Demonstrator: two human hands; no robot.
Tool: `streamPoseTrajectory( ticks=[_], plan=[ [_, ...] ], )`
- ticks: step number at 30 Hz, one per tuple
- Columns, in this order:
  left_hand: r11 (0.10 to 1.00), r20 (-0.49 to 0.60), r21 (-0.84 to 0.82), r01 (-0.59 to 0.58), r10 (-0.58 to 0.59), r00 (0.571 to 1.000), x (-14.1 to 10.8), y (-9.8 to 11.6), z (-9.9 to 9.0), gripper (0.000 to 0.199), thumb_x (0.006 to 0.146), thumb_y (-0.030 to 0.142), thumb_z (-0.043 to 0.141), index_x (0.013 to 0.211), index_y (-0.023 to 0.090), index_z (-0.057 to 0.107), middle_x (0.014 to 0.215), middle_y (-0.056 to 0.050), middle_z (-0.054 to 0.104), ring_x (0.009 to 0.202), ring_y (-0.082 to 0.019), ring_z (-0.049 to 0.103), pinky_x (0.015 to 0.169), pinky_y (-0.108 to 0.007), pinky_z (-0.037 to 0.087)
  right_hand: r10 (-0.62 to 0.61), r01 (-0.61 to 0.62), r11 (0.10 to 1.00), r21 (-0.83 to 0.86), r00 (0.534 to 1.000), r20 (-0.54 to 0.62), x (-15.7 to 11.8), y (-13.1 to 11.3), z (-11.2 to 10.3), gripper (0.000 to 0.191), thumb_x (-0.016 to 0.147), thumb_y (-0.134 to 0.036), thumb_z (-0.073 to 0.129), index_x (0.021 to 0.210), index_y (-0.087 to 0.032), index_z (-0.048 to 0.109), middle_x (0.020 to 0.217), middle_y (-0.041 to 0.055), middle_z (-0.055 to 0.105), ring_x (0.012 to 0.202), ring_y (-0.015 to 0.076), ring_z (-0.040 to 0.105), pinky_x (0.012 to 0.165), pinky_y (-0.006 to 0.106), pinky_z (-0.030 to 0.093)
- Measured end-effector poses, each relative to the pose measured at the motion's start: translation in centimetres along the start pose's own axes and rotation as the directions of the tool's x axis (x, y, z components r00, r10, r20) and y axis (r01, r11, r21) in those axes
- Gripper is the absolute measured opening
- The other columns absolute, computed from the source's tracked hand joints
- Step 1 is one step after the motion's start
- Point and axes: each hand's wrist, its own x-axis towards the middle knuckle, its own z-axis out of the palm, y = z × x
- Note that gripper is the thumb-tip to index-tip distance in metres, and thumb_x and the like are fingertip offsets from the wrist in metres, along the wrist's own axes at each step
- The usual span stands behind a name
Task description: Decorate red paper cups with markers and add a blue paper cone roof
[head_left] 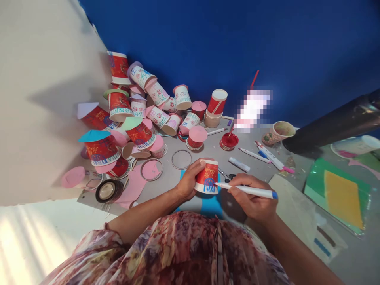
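Observation:
My left hand (188,181) is wrapped round the side of a red paper cup (207,171), held just above the table close to my body. Gold print covers its red part, and blue marker lines form an arched shape near its white rim, which faces down. In my right hand (255,198) is a white marker (247,190) with a blue end, gripped like a pen. Its tip meets the cup's side beside the blue drawing. Behind the cup lie scissors (227,176), partly hidden. Blue paper (212,206) lies beneath.
Decorated paper cups with paper roofs (99,147) are piled at the left. A roll of tape (107,190) and metal rings (181,159) lie before them. Further right are a red paint pot (228,141), several markers (270,156), a cup (279,132), a dark pipe (332,120) and packed coloured paper (341,194).

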Motion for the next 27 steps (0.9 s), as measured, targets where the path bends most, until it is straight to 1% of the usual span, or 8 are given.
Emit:
streamPoseTrajectory(
  ticks=[5,10,15,19,21,24,27],
  plan=[
    [1.000,0.001,0.006,-0.012,0.012,1.000,-0.19,0.07,0.18,0.055,0.075,0.057,0.082,0.110,0.015,0.074,0.087,-0.006,0.075,0.077,-0.020,0.068,0.077,-0.033,0.053,0.020,-0.023,0.999,0.038,0.998,0.066,-0.08,0.05,0.22,0.009,0.091,-0.018,0.068,0.084,-0.023,0.071,0.071,-0.0022,0.072,0.055,0.0115,0.064,0.054,0.022,0.050],
    [0.999,0.003,0.020,-0.026,0.026,1.000,-0.24,0.05,0.34,0.054,0.075,0.056,0.083,0.108,0.014,0.074,0.090,-0.006,0.075,0.077,-0.019,0.067,0.075,-0.030,0.052,0.022,-0.022,1.000,0.004,1.000,0.012,-0.02,-0.09,0.24,0.007,0.090,-0.017,0.069,0.087,-0.022,0.072,0.075,-0.0012,0.074,0.059,0.0122,0.067,0.055,0.022,0.051],
    [0.998,0.004,0.050,-0.039,0.039,0.999,-0.35,0.07,0.47,0.052,0.075,0.054,0.083,0.108,0.015,0.074,0.085,-0.004,0.072,0.073,-0.018,0.064,0.071,-0.029,0.050,0.020,-0.020,1.000,0.002,0.999,0.027,0.08,-0.28,0.17,0.009,0.091,-0.017,0.068,0.084,-0.022,0.071,0.071,-0.0027,0.072,0.055,0.0113,0.064,0.051,0.021,0.048],
    [0.995,0.001,0.076,-0.059,0.059,0.998,-0.47,0.06,0.54,0.051,0.074,0.053,0.084,0.108,0.016,0.073,0.086,-0.003,0.072,0.076,-0.017,0.064,0.073,-0.028,0.049,0.004,-0.004,1.000,-0.017,1.000,0.007,0.14,-0.53,0.22,0.009,0.091,-0.016,0.068,0.087,-0.023,0.071,0.075,-0.0025,0.074,0.059,0.0117,0.067,0.056,0.021,0.051],
    [0.994,0.000,0.090,-0.063,0.064,0.998,-0.48,-0.02,0.49,0.052,0.074,0.053,0.084,0.109,0.016,0.073,0.085,-0.003,0.072,0.076,-0.017,0.064,0.074,-0.028,0.048,-0.019,0.020,0.999,-0.030,0.999,0.033,0.23,-0.66,0.29,0.010,0.090,-0.015,0.068,0.085,-0.023,0.071,0.074,-0.0027,0.075,0.060,0.0117,0.068,0.058,0.021,0.052],
    [0.992,-0.004,0.107,-0.069,0.070,0.998,-0.47,-0.17,0.34,0.052,0.074,0.053,0.084,0.110,0.017,0.072,0.085,-0.002,0.072,0.076,-0.017,0.063,0.074,-0.028,0.048,-0.041,0.043,0.998,-0.039,0.998,0.053,0.37,-0.81,0.42,0.010,0.090,-0.017,0.068,0.082,-0.022,0.071,0.070,-0.0024,0.074,0.057,0.0120,0.067,0.057,0.021,0.052],
    [0.989,-0.007,0.127,-0.076,0.078,0.997,-0.51,-0.20,0.25,0.052,0.075,0.053,0.083,0.111,0.018,0.072,0.087,-0.002,0.071,0.076,-0.016,0.063,0.075,-0.028,0.048,-0.062,0.064,0.996,-0.060,0.998,0.025,0.45,-0.84,0.53,0.009,0.090,-0.017,0.068,0.083,-0.022,0.071,0.072,-0.0010,0.075,0.060,0.0136,0.070,0.060,0.023,0.054]
  ],
)
